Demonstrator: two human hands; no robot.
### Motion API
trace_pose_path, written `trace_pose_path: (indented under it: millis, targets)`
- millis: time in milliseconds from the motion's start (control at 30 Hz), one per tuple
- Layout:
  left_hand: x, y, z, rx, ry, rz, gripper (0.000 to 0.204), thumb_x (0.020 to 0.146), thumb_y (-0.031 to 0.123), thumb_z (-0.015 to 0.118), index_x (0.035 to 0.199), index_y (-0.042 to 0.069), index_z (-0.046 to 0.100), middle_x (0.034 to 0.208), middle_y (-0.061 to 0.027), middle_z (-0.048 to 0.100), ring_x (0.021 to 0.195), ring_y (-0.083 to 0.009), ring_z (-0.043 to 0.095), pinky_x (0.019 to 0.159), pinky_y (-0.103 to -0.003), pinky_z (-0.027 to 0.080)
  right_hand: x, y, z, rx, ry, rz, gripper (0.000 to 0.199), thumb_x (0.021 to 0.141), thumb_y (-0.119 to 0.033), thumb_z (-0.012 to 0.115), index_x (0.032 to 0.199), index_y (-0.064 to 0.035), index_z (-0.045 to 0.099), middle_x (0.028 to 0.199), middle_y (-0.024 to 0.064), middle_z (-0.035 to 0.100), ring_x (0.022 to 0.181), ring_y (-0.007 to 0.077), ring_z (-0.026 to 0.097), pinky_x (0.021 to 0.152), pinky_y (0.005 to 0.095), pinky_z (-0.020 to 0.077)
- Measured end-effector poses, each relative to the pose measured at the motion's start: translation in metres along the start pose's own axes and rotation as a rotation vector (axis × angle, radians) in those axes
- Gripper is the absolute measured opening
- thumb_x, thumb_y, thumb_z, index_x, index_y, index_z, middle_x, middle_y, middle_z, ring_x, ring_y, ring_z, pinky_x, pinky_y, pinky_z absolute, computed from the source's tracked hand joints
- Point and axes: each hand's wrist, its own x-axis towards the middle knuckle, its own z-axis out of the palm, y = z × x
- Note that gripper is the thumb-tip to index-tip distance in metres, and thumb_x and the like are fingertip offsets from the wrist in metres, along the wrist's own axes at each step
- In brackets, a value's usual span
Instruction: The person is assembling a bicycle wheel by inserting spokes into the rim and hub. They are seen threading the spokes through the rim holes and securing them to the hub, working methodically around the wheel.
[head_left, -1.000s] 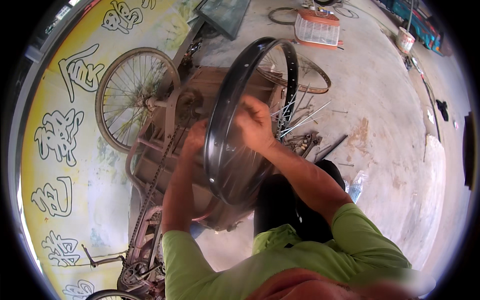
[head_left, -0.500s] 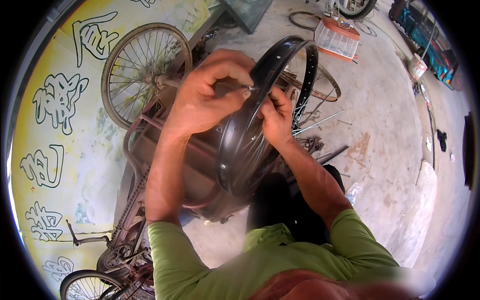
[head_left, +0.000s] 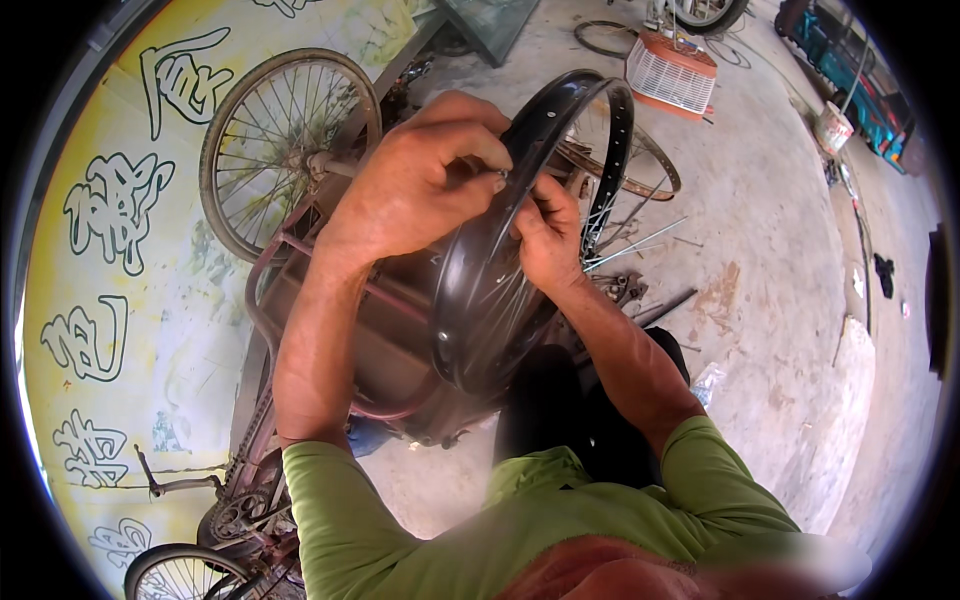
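Observation:
A dark bare bicycle rim (head_left: 480,300) stands on edge in front of me, tilted up to the right. My left hand (head_left: 420,180) is raised over its outer face, thumb and fingers pinched on a small metal piece at the rim. My right hand (head_left: 548,235) grips the rim from inside, fingers curled around thin silver spokes (head_left: 610,230) that fan out to the right. Both forearms come up from green sleeves.
A rusty cargo tricycle frame (head_left: 300,290) with a spoked wheel (head_left: 285,140) stands to the left against a yellow painted wall. Loose spokes and a rod lie on the concrete floor (head_left: 770,260). A white basket (head_left: 670,72) sits at the top.
My left hand rose from the rim's left side to its upper face and pinched shut there. The rim came closer and higher. My right hand stayed at the rim's inner side.

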Motion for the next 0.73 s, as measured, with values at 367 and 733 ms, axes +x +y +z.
trace_pose_path:
  millis: [367, 733]
  targets:
    - [0.008, 0.009, -0.004, 0.145, -0.044, 0.072, 0.017, 0.076, -0.003, 0.068, 0.092, 0.001, 0.066, 0.112, -0.0096, 0.061, 0.099, -0.0222, 0.063, 0.081, -0.031, 0.052, 0.001, -0.004, 0.001, 0.107, -0.009, 0.000, 0.013, 0.095, -0.006, 0.059, 0.106, 0.0000, 0.063, 0.095, -0.0015, 0.064, 0.083, 0.0044, 0.055, 0.073, 0.0208, 0.0454]
    - [0.007, 0.009, -0.004, 0.215, -0.048, 0.115, 0.020, 0.075, -0.006, 0.067, 0.094, 0.001, 0.066, 0.112, -0.0100, 0.060, 0.103, -0.0253, 0.062, 0.083, -0.033, 0.053, -0.001, -0.004, -0.002, 0.130, -0.022, 0.031, 0.017, 0.093, -0.002, 0.058, 0.109, 0.0003, 0.063, 0.093, -0.0017, 0.064, 0.082, 0.0045, 0.056, 0.072, 0.0208, 0.0455]
